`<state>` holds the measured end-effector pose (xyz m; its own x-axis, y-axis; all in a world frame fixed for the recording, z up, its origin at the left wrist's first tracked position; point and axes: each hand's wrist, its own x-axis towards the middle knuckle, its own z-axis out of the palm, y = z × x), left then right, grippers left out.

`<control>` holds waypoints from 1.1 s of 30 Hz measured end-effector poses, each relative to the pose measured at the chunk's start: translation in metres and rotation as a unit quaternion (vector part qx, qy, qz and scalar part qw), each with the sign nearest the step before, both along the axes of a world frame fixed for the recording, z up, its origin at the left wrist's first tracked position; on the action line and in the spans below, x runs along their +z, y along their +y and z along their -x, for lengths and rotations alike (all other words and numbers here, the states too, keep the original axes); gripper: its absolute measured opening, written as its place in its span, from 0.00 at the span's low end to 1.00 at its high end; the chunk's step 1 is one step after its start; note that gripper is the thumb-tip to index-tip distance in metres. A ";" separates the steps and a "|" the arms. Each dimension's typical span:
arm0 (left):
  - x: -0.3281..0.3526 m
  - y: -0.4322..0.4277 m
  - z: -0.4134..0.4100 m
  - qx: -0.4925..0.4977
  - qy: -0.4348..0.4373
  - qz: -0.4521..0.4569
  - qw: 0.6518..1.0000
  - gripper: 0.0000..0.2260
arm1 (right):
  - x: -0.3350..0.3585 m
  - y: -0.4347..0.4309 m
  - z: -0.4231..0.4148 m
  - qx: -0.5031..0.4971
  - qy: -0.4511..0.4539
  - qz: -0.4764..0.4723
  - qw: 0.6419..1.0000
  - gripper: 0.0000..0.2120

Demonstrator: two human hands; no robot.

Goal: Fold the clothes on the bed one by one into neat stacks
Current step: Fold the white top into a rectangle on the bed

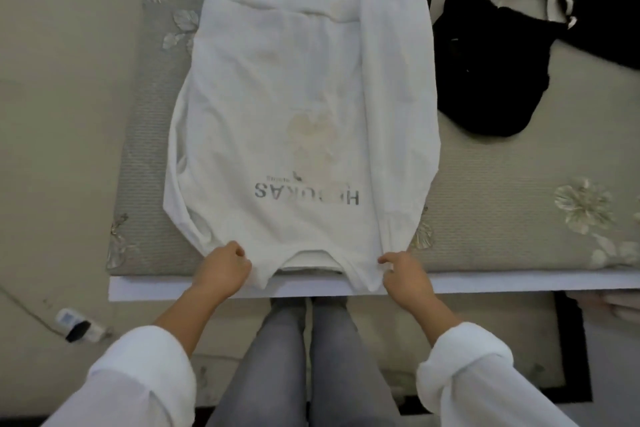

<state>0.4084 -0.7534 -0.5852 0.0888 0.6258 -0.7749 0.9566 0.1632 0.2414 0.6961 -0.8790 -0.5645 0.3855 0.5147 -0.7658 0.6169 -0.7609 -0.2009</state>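
grey lettering on the white sweatshirt (284, 97) sits upside down; only "h" and "kas" are readable. the sweatshirt lies flat on the beige flowered bed (502, 184), one sleeve folded along its right side. the left hand (225, 267) and right hand (405, 274) each pinch its near edge. a black garment (491, 69) lies just beside it on the right.

White sweatshirt (277, 107) spread flat on the bed (502, 191).
Grey lettering reads upside down near its near edge; one sleeve lies folded lengthwise along its right side. A crumpled black garment (491, 73) lies just beside it.
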 end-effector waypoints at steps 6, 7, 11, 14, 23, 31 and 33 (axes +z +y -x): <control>-0.021 -0.032 -0.026 -0.166 -0.005 -0.055 0.985 0.23 | -0.031 0.000 0.033 0.151 -0.002 0.022 0.988 0.25; -0.023 -0.033 -0.027 -0.185 0.011 -0.031 0.982 0.21 | -0.033 0.002 0.035 0.173 -0.022 0.029 0.984 0.24; -0.024 -0.010 -0.040 -0.207 0.059 0.054 0.975 0.14 | -0.032 0.033 0.019 0.100 -0.006 0.043 0.994 0.13; -0.014 0.021 -0.063 -0.239 0.050 0.049 0.969 0.10 | -0.022 0.061 -0.012 -0.003 -0.004 -0.014 1.000 0.10; -0.040 0.011 -0.166 -0.253 -0.110 -0.094 0.957 0.31 | -0.037 0.134 -0.073 0.033 -0.097 -0.163 0.981 0.25; -0.059 -0.022 -0.215 -0.324 0.121 -0.029 0.938 0.38 | -0.052 0.134 -0.117 -0.017 -0.096 -0.127 0.987 0.05; -0.054 -0.022 -0.226 -0.327 0.148 -0.018 0.933 0.37 | -0.047 0.115 -0.149 -0.173 -0.047 -0.166 0.970 0.07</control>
<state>0.6340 -0.7753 -0.6391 0.2464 0.5387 -0.8056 0.8749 -0.4812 -0.0542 0.8455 -0.7637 -0.6112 0.6398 0.5538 -0.5330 0.3629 -0.8289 -0.4256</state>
